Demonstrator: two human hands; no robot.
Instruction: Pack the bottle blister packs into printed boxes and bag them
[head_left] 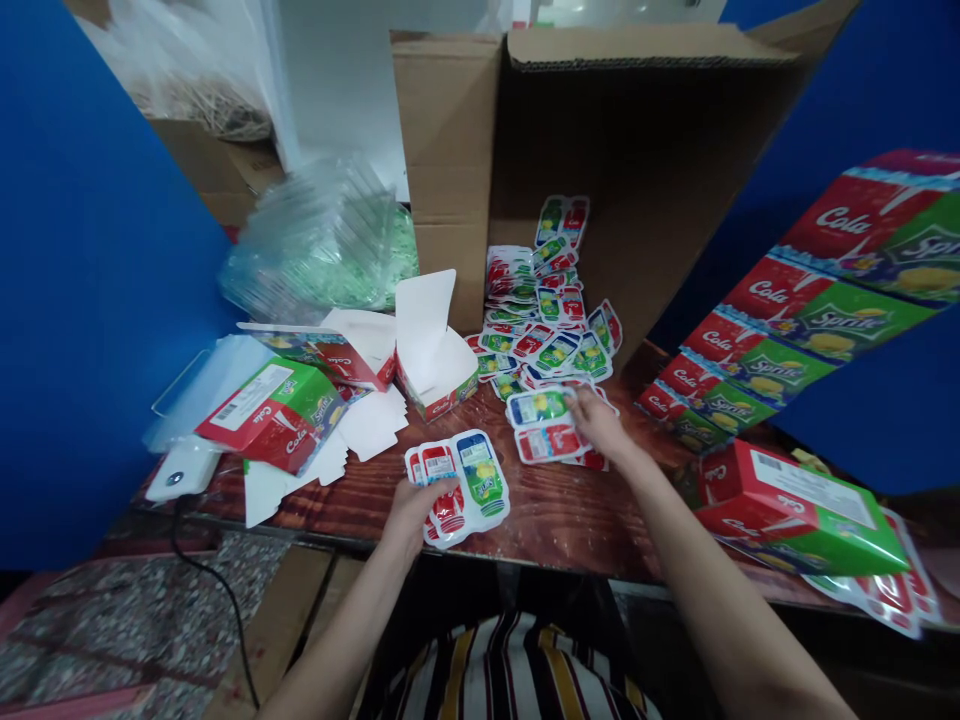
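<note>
My left hand (pixel 420 505) grips a small stack of flat bottle-shaped sachets (pixel 480 480), red Cola and green Sprite side by side, near the table's front edge. The thumb lies on top of them. To the right, my right hand (pixel 596 420) has its fingers closed on the edge of another twin sachet (pixel 544 440), just in front of the heap. The heap of sachets (pixel 559 340) spills out of a large cardboard box (pixel 450 170) lying with its mouth toward me.
Left of the heap stand an open carton (pixel 439 375) and a closed Cola-Sprite carton (pixel 277 415). A white device (pixel 184 470) with a cable sits at the left edge. Stacked cartons (pixel 772 320) lean at right, near another carton (pixel 802 505). Behind is a clear plastic bag (pixel 322 235).
</note>
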